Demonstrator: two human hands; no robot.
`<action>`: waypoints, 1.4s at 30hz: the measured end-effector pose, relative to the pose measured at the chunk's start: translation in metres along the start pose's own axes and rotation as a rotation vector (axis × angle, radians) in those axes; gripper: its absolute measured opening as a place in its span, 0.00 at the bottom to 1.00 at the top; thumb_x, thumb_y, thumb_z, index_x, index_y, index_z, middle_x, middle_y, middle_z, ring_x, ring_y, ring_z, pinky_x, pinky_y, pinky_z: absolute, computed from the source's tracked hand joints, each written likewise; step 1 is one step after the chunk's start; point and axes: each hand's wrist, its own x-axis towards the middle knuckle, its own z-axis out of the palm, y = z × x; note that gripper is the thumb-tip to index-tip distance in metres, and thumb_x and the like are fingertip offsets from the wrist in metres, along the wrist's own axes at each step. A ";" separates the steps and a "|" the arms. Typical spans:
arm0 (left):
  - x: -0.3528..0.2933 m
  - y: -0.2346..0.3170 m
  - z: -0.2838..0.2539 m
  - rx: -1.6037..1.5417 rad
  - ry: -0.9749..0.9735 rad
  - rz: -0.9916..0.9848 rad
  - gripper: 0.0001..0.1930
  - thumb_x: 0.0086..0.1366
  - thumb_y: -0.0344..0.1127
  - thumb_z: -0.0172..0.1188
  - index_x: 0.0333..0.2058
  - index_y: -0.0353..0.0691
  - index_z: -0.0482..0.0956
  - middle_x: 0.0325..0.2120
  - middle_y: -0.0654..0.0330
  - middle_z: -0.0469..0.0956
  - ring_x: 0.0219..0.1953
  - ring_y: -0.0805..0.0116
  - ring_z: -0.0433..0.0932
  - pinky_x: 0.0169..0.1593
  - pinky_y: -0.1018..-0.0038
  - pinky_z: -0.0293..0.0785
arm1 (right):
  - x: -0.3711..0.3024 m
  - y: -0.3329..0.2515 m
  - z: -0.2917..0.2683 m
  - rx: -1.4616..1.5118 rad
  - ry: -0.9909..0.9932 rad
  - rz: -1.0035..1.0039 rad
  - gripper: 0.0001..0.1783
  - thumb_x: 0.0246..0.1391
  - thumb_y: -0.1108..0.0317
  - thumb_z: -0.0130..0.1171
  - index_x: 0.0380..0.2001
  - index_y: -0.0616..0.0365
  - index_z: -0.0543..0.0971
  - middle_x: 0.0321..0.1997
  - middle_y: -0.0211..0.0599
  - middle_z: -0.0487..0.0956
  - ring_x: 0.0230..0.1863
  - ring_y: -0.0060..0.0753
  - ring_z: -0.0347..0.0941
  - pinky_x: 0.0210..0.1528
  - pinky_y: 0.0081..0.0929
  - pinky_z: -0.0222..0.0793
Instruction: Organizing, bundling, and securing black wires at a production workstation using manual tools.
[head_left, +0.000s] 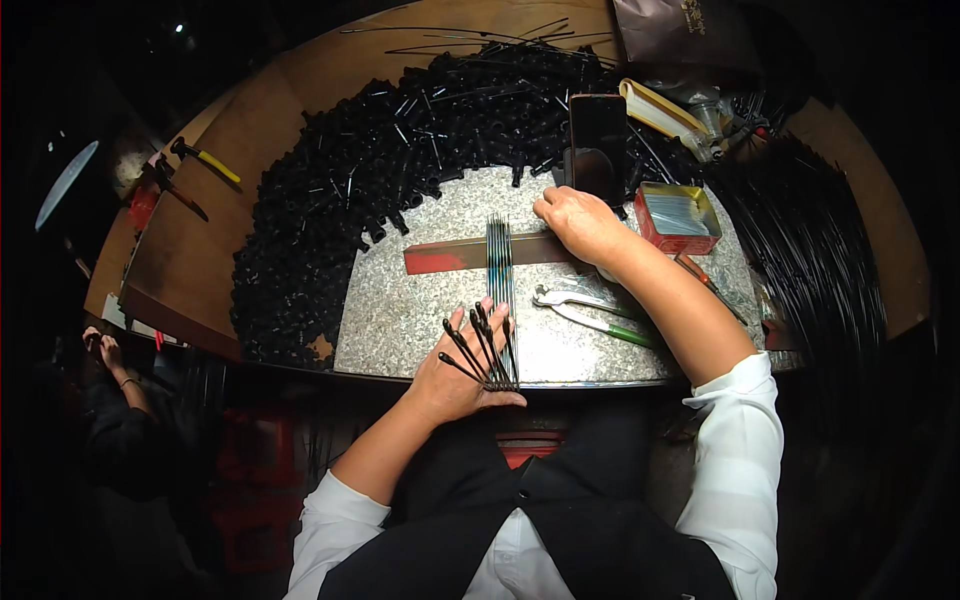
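My left hand (455,375) rests at the near edge of a speckled stone slab (400,310), palm down on a fan of thin metal rods (499,270) with black caps toward me. The rods lie side by side across a reddish metal bar (460,255). My right hand (580,225) presses down on the right part of that bar, fingers curled over it. A pair of pliers with green handles (590,315) lies on the slab just right of the rods.
A big heap of small black tubular parts (400,150) rings the slab at left and back. A dark phone (598,145) stands behind my right hand, a red tin of pins (678,215) beside it. Bundled black rods (820,250) lie right. Another person's hand (100,350) shows far left.
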 end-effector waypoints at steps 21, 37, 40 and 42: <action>0.000 0.000 0.000 -0.025 0.017 -0.004 0.55 0.37 0.67 0.66 0.60 0.36 0.61 0.62 0.51 0.59 0.66 0.44 0.51 0.64 0.47 0.50 | 0.002 0.003 -0.003 0.102 -0.126 -0.031 0.07 0.46 0.74 0.49 0.27 0.63 0.76 0.35 0.47 0.74 0.42 0.47 0.74 0.44 0.38 0.71; -0.001 -0.003 0.004 -0.085 0.037 -0.028 0.55 0.36 0.65 0.68 0.59 0.34 0.61 0.60 0.47 0.60 0.65 0.44 0.54 0.64 0.49 0.51 | 0.003 -0.009 -0.004 0.054 -0.085 -0.106 0.08 0.47 0.72 0.49 0.26 0.63 0.77 0.33 0.46 0.74 0.40 0.46 0.74 0.42 0.36 0.71; -0.001 -0.003 0.002 -0.100 0.093 0.023 0.53 0.38 0.63 0.69 0.58 0.34 0.63 0.59 0.47 0.62 0.63 0.42 0.56 0.62 0.47 0.54 | 0.005 -0.007 -0.005 0.048 -0.060 -0.110 0.08 0.47 0.72 0.50 0.27 0.63 0.77 0.34 0.46 0.74 0.40 0.46 0.74 0.43 0.36 0.71; 0.000 -0.002 0.000 -0.106 0.080 0.017 0.53 0.37 0.62 0.69 0.58 0.35 0.62 0.59 0.47 0.62 0.63 0.42 0.56 0.61 0.46 0.55 | 0.005 -0.007 -0.005 0.047 -0.056 -0.107 0.08 0.47 0.72 0.50 0.27 0.63 0.77 0.34 0.45 0.74 0.40 0.46 0.74 0.43 0.36 0.71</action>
